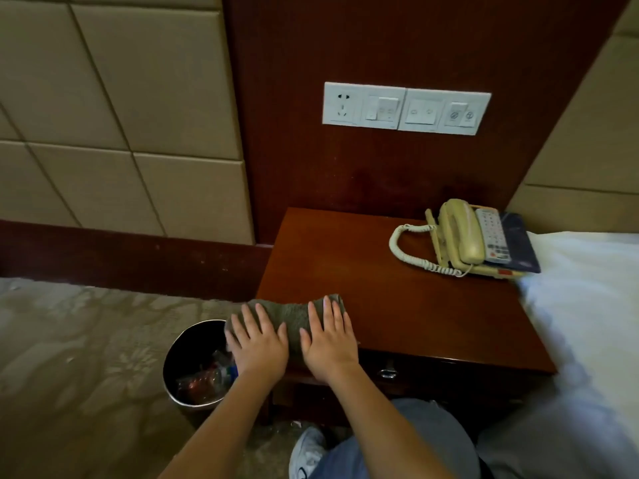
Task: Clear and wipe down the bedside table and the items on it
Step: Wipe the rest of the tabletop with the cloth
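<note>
Both arms reach forward side by side, and the left hand (257,344) and right hand (330,340) lie palm down with fingers straight and slightly spread, pressing flat on a grey-brown terry cloth (294,316) rather than clutching it. The cloth is bunched into a thick band at the front left corner of the reddish-brown wooden bedside table (397,299), its long axis running left to right along the front edge. Its left end overhangs the side above a round dark waste bin (173,354), well apart from the beige corded telephone (463,233) at the table's back right.
</note>
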The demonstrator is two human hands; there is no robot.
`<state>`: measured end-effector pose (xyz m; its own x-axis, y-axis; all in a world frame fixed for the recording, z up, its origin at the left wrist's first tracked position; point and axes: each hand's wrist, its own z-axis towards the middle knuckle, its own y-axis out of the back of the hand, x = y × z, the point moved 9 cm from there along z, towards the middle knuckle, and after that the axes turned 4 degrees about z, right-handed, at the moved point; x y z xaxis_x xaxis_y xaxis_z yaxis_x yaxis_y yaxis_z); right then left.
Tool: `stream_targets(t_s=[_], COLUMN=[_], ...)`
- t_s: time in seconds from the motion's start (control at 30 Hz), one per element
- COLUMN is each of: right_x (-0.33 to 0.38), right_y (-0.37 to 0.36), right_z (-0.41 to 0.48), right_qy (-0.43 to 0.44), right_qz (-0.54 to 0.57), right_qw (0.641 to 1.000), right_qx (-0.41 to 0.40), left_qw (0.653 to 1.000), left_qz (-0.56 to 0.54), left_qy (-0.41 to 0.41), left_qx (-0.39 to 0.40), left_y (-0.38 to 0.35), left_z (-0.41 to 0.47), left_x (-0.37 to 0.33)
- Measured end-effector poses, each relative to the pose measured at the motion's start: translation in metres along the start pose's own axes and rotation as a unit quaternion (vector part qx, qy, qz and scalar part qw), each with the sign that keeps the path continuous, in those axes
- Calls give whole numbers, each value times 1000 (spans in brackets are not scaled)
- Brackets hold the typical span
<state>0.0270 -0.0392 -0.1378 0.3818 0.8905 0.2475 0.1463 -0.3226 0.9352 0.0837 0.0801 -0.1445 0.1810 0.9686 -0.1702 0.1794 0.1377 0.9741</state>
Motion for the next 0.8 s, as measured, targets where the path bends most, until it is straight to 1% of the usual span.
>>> stream_targets(t_s=[0.07, 0.17, 0.27, 0.37, 0.47, 0.53, 0.6, 0.63, 0.67, 0.7, 0.73, 0.77, 0.8], right_x=[-28, -81, -136, -184, -225, -245, -256, -262, -270, -282, -300, -322, -345], right_y=[5, 14, 21, 31, 38, 46, 65, 82, 105, 131, 156, 177, 192], right_z=[-9, -25, -42, -61, -71, -70, -62, -57, -54, -53, -55, -59, -60], right_qy=[-17, -46, -83, -120, -145, -157, -140, -123, -109, -108, -123, -149, -179], right_qz=[4, 16, 17, 25, 25, 29, 10, 0, 1, 13, 45, 95, 153], right_qw=[1000, 999, 996, 992, 989, 987, 990, 992, 990, 981, 963, 939, 911], right_qx=[0, 4, 9, -14, -30, -17, -8, -34, -87, -159, -235, -296, -338], left_qw=[997, 987, 978, 965, 956, 956, 961, 962, 960, 956, 953, 950, 947], left_qz=[56, 109, 108, 112, 118, 112, 70, 40, 2, -45, -99, -151, -190], left_qy=[-46, -122, -178, -230, -256, -251, -251, -265, -280, -291, -287, -273, -254], left_qx=[-15, 2, 23, 52, 80, 102, 87, 56, 20, -4, -4, 14, 40], left_y=[0, -9, -21, -34, -43, -43, -28, -13, 2, 15, 25, 30, 31], left_z=[-10, -21, -29, -40, -48, -44, -32, -25, -19, -11, -2, 8, 20], left_x=[-31, -83, -137, -192, -232, -250, -268, -280, -292, -305, -316, -327, -338])
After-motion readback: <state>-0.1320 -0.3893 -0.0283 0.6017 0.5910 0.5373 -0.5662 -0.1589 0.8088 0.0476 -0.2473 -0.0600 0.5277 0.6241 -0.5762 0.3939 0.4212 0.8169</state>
